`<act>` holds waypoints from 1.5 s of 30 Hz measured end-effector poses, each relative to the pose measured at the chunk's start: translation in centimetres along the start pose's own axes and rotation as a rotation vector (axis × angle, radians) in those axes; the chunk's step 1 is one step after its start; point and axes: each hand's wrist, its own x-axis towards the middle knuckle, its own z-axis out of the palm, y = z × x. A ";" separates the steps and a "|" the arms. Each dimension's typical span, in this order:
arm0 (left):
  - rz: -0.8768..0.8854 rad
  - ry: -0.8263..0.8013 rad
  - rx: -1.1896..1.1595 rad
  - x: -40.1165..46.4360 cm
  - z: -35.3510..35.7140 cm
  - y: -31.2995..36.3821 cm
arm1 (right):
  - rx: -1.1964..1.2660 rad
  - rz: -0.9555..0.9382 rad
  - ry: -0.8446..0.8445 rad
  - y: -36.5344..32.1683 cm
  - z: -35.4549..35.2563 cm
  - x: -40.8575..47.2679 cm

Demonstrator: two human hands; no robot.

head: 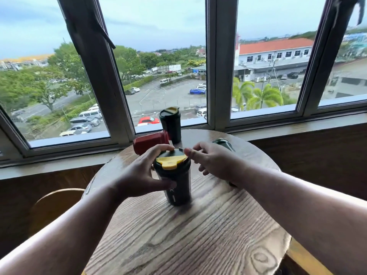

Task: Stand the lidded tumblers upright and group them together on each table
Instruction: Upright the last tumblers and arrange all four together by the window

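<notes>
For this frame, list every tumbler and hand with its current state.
Near dark tumbler: upright, lid on, gripped.
Far dark tumbler: upright by the window, lidded.
Red tumbler: lying on its side.
Green tumbler: lying down, partly hidden.
Left hand: grips near dark tumbler.
Right hand: loosely curled, holding nothing.

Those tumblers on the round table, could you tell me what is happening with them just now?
A person is tidying lidded tumblers on a round wooden table by the window. The left hand grips the near dark tumbler, which stands upright with a yellow lid. The right hand hovers beside it, fingers loose. Another dark tumbler stands at the back; the red tumbler lies on its side, and a dark green tumbler seems to lie behind the right hand.
</notes>
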 end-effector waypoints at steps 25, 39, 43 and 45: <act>-0.627 0.034 0.201 11.8 11.6 13.8 | -0.019 0.227 -0.253 10.9 -12.0 9.5; -0.750 0.285 -0.144 12.4 14.0 12.2 | 0.329 0.153 -0.366 11.1 -10.9 7.7; -0.643 0.401 -0.056 11.3 13.6 13.0 | 0.265 -0.100 -0.252 10.7 -11.0 6.8; -0.610 0.444 -0.020 10.8 13.5 13.4 | 0.159 -0.224 -0.190 10.6 -11.0 6.3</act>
